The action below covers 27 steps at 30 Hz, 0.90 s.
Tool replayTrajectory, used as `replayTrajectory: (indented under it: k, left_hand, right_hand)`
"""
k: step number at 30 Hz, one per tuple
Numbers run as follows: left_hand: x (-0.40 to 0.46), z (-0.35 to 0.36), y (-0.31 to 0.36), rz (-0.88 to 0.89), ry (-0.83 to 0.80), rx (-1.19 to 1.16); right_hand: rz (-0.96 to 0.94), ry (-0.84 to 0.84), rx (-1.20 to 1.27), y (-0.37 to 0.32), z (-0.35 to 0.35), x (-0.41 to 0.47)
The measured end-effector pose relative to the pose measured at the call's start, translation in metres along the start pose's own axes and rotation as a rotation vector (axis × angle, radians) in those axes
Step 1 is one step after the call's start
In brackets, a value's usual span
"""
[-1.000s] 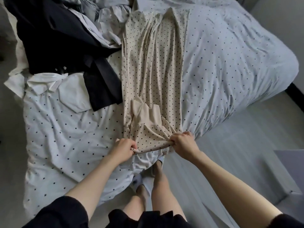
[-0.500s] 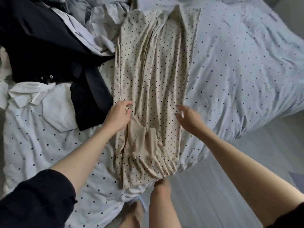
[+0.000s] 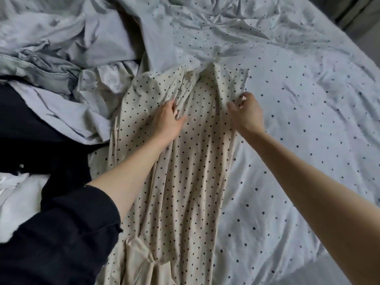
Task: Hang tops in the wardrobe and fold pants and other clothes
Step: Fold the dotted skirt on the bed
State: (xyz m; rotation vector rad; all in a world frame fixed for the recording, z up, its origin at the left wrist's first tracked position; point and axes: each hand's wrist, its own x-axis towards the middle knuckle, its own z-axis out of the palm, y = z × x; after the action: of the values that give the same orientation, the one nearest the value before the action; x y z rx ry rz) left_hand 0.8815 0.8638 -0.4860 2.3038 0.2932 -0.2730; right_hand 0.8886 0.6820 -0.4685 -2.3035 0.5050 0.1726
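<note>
Both hands are working the cream dotted garment [image 3: 185,182] lying lengthwise on the bed [image 3: 308,140]: left hand [image 3: 167,122] pressing flat, fingers relaxed; right hand [image 3: 245,112] pinching its right edge.

A bed takes up nearly the whole view, covered by a pale bluish-white sheet [image 3: 298,140] printed with small dark dots. The sheet is creased, with a knot of wrinkles gathered toward the far middle and smoother cloth running to the right edge. At the far right corner a strip of grey floor or wall [image 3: 362,19] shows past the bed's rounded edge, too blurred to tell which.
</note>
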Motion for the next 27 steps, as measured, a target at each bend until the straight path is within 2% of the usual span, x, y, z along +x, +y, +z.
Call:
replayTrajectory:
  k: [4,6,9,11,13,15,17,20,22,24,27]
  left_hand:
    - [0.025,-0.004,0.007,-0.048,0.089,0.252]
    - [0.032,-0.012,0.01,-0.06,0.144,0.242]
    - [0.035,-0.027,0.008,-0.188,0.112,-0.115]
    - [0.032,-0.044,0.006,-0.319,0.021,-0.526]
    - [0.03,-0.06,0.0,-0.365,-0.001,-0.878]
    - [0.03,-0.073,-0.007,-0.402,-0.017,-1.022]
    - [0.029,-0.09,-0.013,-0.473,-0.089,-0.981]
    - [0.026,-0.116,-0.022,-0.523,-0.359,-0.815]
    - [0.024,-0.127,-0.026,-0.506,-0.398,-0.674]
    - [0.025,-0.131,-0.028,-0.414,-0.184,-0.602]
    - [0.034,-0.144,-0.022,-0.149,0.201,-0.576]
  right_hand:
    - [0.136,0.024,0.086,-0.023,0.0,0.031]
    - [0.181,0.019,0.157,-0.034,-0.002,0.04]
    - [0.248,0.061,0.336,-0.039,-0.013,0.043]
    - [0.284,0.089,0.453,-0.035,-0.021,0.04]
    - [0.315,0.072,0.55,-0.03,-0.027,0.038]
    - [0.328,0.026,0.63,-0.032,-0.029,0.035]
    - [0.267,-0.003,0.647,-0.041,-0.027,0.03]
    - [0.192,-0.054,0.607,-0.057,-0.024,0.021]
    - [0.206,-0.105,0.606,-0.06,-0.024,0.018]
    - [0.218,-0.146,0.608,-0.061,-0.026,0.015]
    - [0.208,-0.22,0.667,-0.071,-0.029,0.016]
